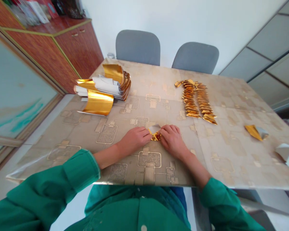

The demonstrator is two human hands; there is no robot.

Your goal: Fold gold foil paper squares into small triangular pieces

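A small piece of gold foil paper [155, 136], partly folded and with a pale grey flap at its far side, lies on the table between my hands. My left hand [140, 136] pinches its left edge with the fingers pressed together. On the other side, my right hand [171, 138] grips the right edge, fingers curled over it. Both hands rest low, near the front of the table. Fingertips hide parts of the folded edges.
At the back left lies a stack of gold and white paper sheets [108, 84], with a loose curled gold sheet [100, 102] before it. Two rows of folded gold pieces [191, 100] stand back right. A half-folded gold piece [254, 132] and a white folded paper [285, 152] lie far right.
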